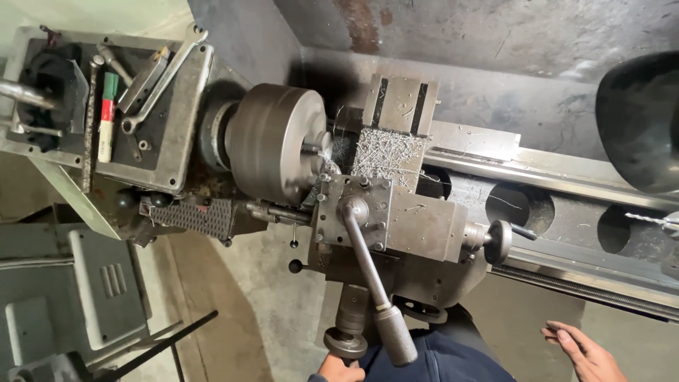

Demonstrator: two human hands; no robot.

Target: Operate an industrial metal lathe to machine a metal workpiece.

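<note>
A person stands over a metal lathe, left hand [341,368] closed round the cross-slide handwheel [346,342] at the carriage's near edge, right hand [583,351] open and empty beside the bed [566,177]. The chuck [272,141] holds a small workpiece [315,149] close to the tool post [353,212], with swarf [385,152] heaped on the slide; overfeeding could jam the tool, and loose chips could cut a bare hand

At the bottom edge the left hand [339,369] shows only its knuckles, fingers curled closed and the rest cut off, while well to the right the right hand [585,354] hangs free, palm open and fingers loosely extended leftward.
</note>
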